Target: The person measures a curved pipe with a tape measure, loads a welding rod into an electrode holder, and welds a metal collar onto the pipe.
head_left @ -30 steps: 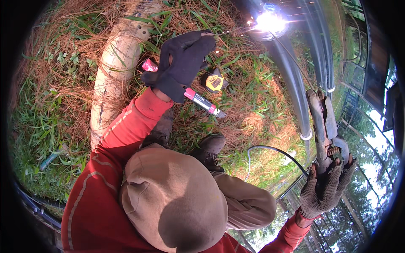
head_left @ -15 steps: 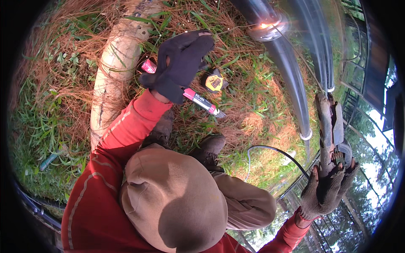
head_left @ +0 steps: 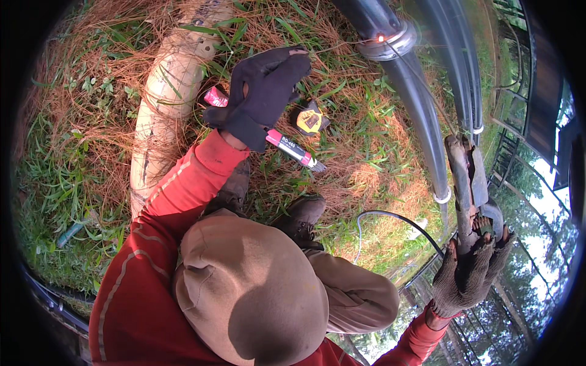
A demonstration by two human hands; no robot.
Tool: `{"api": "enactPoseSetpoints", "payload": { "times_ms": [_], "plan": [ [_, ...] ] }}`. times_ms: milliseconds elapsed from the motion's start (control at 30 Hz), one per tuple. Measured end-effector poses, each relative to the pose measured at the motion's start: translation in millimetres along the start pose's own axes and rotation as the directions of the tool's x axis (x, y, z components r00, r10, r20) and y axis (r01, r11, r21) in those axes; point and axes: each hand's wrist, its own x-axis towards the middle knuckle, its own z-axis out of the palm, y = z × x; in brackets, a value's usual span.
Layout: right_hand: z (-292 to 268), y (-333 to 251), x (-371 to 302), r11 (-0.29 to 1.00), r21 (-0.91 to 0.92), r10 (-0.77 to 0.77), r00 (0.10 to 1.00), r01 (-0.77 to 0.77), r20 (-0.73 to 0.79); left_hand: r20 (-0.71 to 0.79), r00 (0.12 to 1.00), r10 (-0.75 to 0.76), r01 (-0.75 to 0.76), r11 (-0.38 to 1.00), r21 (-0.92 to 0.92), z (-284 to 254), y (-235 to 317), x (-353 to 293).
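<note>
My right hand (head_left: 467, 271), in a brown knitted glove, is wrapped round the handle of a worn welding electrode holder (head_left: 464, 177). From its jaws a thin welding rod (head_left: 424, 82) slants up to the ringed joint (head_left: 400, 44) of a black metal pipe (head_left: 418, 100). A small red-hot spot glows on that joint by the rod's end. My left hand (head_left: 265, 88), in a black glove, has its fingers pinched together on what looks like a thin rod (head_left: 336, 46) reaching toward the joint. A pink and white packet (head_left: 293, 148) lies under my left wrist, grey rod ends showing.
A yellow and black tape measure (head_left: 311, 119) lies in the grass right of my left hand. Further left is a thick pale log (head_left: 168, 91). More black pipes (head_left: 455, 61) stand beyond the joint. A black cable (head_left: 403, 216) arcs near the electrode holder.
The bright glare at the joint has shrunk to a small red-hot spot. The electrode holder and my right hand have shifted slightly left. My left hand has barely moved.
</note>
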Motion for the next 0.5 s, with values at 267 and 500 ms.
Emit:
{"api": "enactPoseSetpoints", "payload": {
  "times_ms": [267, 500],
  "plan": [
    [0, 2, 2, 0.999, -0.011, -0.049, 0.999, 0.049, -0.007, 0.006, 1.000, -0.001, 0.001, 1.000, -0.016, -2, -5, 3],
    [1, 1, 1, 0.999, 0.024, -0.038, 0.999, 0.038, -0.011, 0.042, 0.995, 0.087, -0.084, 0.994, -0.071, -4, -18, 7]
  ]
}}
